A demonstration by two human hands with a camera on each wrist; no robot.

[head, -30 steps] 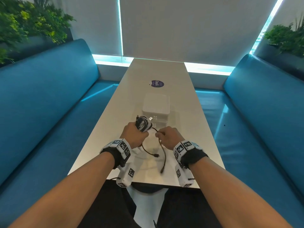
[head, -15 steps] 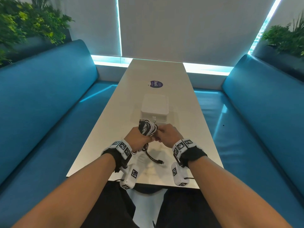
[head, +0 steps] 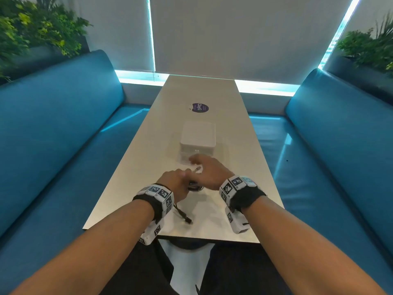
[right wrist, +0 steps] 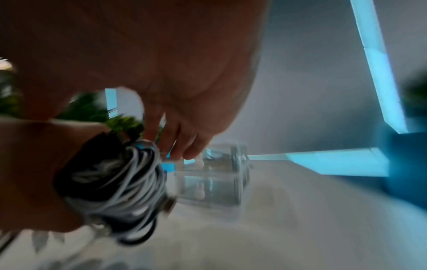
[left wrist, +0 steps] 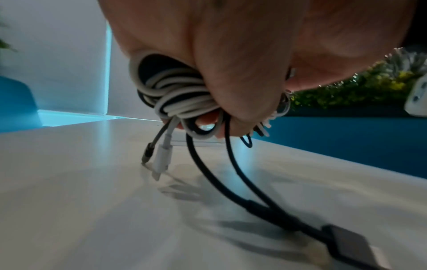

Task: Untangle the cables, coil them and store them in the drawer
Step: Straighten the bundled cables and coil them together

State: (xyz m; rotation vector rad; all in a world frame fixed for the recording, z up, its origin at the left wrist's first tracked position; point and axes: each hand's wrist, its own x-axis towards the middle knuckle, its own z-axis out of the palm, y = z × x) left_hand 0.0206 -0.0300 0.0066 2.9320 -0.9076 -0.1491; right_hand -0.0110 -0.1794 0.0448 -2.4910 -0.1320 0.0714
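The left hand (head: 177, 182) has its grip clamped on the cables (left wrist: 175, 95), a tight bundle of white and black loops held just above the near part of the surface (head: 148, 167). Several ends hang out of the bundle: a white plug (left wrist: 161, 159) and a thin dark plug (left wrist: 148, 152) reach down to the surface, and two black strands run along it to a black connector (head: 187, 219) lying beside the left wrist.

The right hand (head: 209, 172) stretches forward past the bundle with fingers fairly straight, holding nothing; its fingertips (right wrist: 184, 151) reach the front of the drawer box (head: 198, 138). That view is blurred, so contact is unclear. The box is small, white on top with clear walls, and stands in the middle of the surface, just beyond both hands.

Farther back lies a round purple sticker (head: 199, 107). The surface is long, narrow and pale. Blue benches (head: 63, 116) run along both sides, with green plants (head: 36, 28) behind them and grey blinds (head: 244, 35) edged with cyan light at the far end.
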